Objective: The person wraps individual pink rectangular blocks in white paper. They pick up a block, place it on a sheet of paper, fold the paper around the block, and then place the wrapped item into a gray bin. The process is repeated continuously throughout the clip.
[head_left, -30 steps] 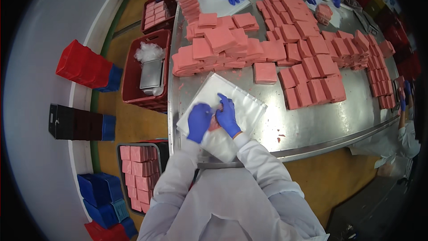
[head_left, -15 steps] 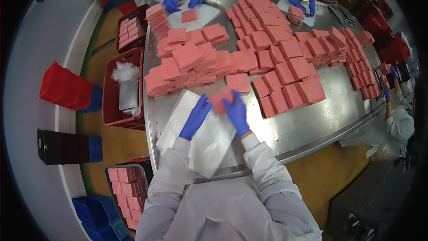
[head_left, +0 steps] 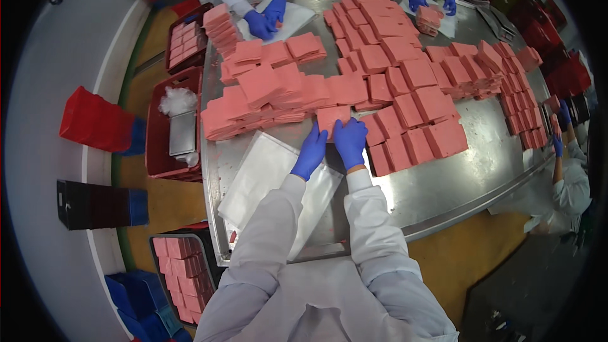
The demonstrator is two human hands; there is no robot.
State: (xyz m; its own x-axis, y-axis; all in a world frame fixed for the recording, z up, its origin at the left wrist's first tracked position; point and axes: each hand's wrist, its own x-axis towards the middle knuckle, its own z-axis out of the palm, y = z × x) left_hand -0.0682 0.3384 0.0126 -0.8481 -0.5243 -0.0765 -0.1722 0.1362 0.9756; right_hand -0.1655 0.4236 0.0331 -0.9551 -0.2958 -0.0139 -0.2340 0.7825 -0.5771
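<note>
A small stack of square pink meat slices (head_left: 334,116) lies on the steel table, against the near edge of the larger piles. My left hand (head_left: 310,154), in a blue glove, grips its near left corner. Gloved in blue as well, my right hand (head_left: 350,142) closes on the near right corner, fingers bent. How many slices are between the fingers is hidden. White plastic sheets (head_left: 259,177) lie flat on the table below and left of my hands, partly under my left forearm. To the right stand rows of stacked pink slices (head_left: 405,152).
Across the steel table (head_left: 481,158), two people in blue gloves handle slices on white sheets; another works at the far right. A red crate (head_left: 152,164) with a metal tray stands left. A dark crate (head_left: 212,250) full of pink slices is beside the table's near left corner.
Both hands have moved up and right from above the plastic sheets, bringing a pink slice onto the small stack. The person across at the left now has both hands together over the slice there.
</note>
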